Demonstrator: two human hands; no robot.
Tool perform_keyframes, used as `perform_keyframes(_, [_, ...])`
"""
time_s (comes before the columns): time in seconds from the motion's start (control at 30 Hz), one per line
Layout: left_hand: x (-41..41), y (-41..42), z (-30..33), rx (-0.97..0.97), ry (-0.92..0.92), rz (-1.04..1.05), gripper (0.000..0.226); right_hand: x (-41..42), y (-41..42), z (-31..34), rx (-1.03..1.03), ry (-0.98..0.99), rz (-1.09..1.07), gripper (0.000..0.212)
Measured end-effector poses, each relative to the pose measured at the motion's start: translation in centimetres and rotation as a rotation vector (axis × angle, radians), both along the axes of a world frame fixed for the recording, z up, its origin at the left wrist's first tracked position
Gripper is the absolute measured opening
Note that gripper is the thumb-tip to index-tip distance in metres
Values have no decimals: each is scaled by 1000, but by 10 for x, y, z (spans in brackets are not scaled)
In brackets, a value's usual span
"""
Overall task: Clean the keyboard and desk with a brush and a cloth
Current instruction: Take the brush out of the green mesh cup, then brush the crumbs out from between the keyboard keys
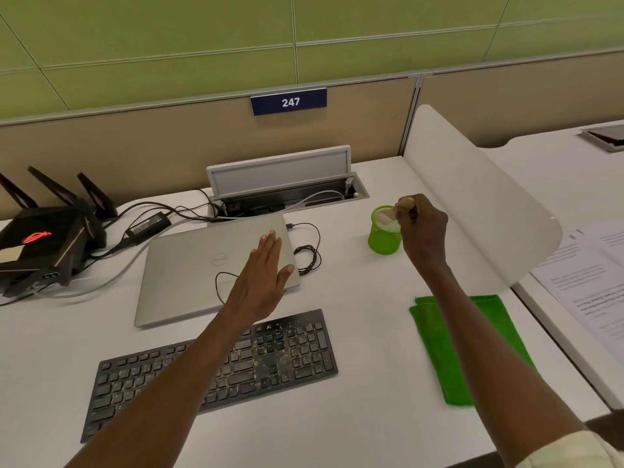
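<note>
Nearest, at 6 o'clock on the white counter [371, 434]: a black keyboard [216, 369] lying at a slant, pale crumbs scattered over its right-hand keys. At 4 o'clock, just right of it but apart: a folded green cloth [439, 346], flat on the counter, partly crossed by the right forearm.

Farther, toward 11 o'clock from the keyboard: a closed silver Dell laptop [189, 268], a thin black cable [309, 251] looping over and beside its right edge. Left hand [261, 282] above the laptop's right half, fingers straight and together, thumb spread, holding nothing; whether touching the lid, not clear.

At 2 o'clock: a green mesh pen cup [383, 236] standing upright. Right hand [422, 231] at the cup's rim on its right side, fingers curled round a pale wooden brush handle [407, 201], the brush's lower end down inside the cup and blurred.

Right of the hand: a white curved divider panel [472, 197]; beyond it at 3 o'clock, printed papers [587, 275].

At 9 o'clock: a black router [44, 244] with antennas and a red glowing logo, a black power brick [148, 226] beside it.

At 12 o'clock: an open grey cable hatch [280, 177], then the beige partition bearing a blue plate [288, 102] reading 247.
</note>
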State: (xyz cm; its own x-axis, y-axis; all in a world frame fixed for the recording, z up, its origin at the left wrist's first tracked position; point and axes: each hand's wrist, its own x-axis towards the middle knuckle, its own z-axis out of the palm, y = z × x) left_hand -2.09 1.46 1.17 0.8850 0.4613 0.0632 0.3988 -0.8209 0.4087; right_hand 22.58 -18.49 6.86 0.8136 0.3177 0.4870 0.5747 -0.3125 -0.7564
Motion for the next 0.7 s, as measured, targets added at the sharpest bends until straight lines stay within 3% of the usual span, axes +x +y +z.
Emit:
perform_keyframes(0.47, [-79,9,-11,75,-5,101,85,-126,29,-6,2,162,232,12])
perform_keyframes(0.7, [-142,32,-19,49,-29,160,84,-189,58,-8,-34,149,280,14])
